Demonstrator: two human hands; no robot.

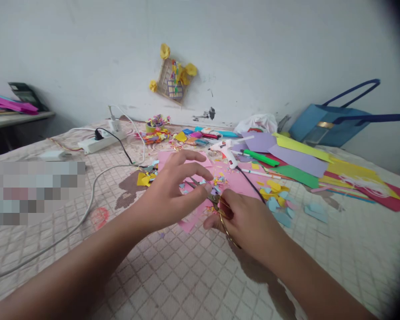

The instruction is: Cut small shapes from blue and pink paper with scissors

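My right hand (250, 220) is closed around the gold handles of a pair of scissors (214, 198), whose dark blades point up and left. My left hand (173, 191) reaches in from the left with its fingers curved and the thumb apart from them, close to the blades. Anything small between its fingertips is too fine to make out. Under both hands lies pink paper (190, 224), strewn with tiny coloured paper scraps (221, 180). Just beyond the right hand rests a white glue gun (229, 154).
Coloured paper sheets (300, 160) and a blue bag (333, 124) are at the right. A power strip (102, 141) and a grey cable (93, 195) run along the left. Paper strips (155, 135) lie at the back, below a wall decoration (173, 80).
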